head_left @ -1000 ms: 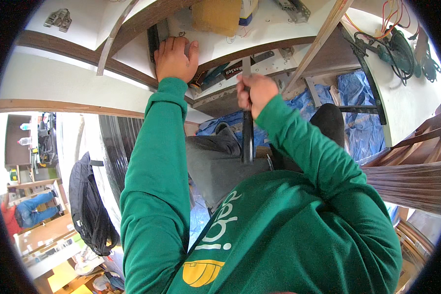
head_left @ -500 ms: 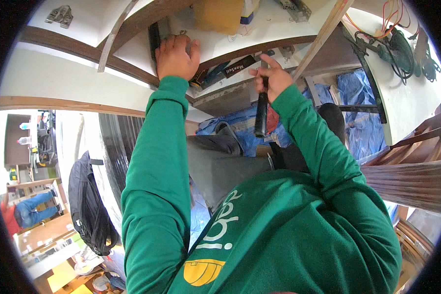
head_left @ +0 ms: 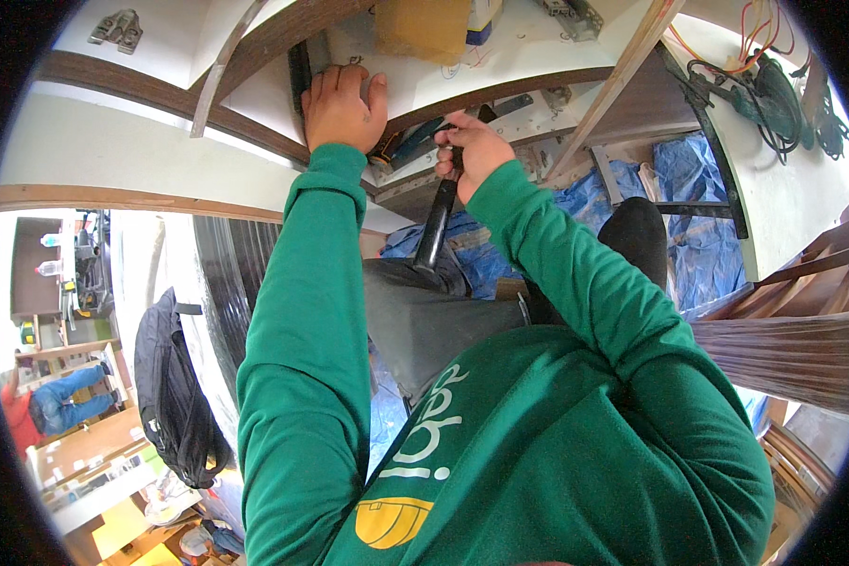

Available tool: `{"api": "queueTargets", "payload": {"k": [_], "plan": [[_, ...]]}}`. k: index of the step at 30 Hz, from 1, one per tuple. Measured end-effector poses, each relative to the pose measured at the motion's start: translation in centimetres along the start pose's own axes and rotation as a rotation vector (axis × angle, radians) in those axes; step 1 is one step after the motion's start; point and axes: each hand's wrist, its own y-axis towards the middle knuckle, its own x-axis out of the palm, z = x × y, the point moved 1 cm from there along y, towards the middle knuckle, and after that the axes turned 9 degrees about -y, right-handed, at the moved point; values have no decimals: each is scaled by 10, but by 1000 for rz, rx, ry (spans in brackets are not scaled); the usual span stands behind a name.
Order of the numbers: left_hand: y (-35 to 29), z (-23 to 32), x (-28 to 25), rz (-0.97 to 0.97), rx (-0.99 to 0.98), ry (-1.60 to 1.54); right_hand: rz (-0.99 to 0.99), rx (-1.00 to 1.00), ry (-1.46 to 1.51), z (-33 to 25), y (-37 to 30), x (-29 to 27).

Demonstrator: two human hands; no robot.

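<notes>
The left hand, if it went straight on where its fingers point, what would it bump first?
Probably the dark brown board beyond the fingertips of the left hand. The black strip looks just left of that line, though one view leaves the depth unclear.

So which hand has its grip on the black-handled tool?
The right hand: its grip is around the black-handled tool. The left hand lies over the white panel, clear of that tool.
</notes>
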Motion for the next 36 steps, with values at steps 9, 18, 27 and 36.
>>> {"api": "queueTargets", "payload": {"k": [9, 18, 27, 36], "plan": [[0, -3, 2, -21, -3, -8, -46, 60, -444, -9, -13, -45], [0, -7, 5, -31, 5, 32, -274, 25, -18, -31, -31, -70], [0, -7, 6, -51, 2, 4, -261, 19, -19, -29, -46, -57], [-1, -6, 5, -53, 5, 21, -119, 45, -102, -57, -22, -49]]}}
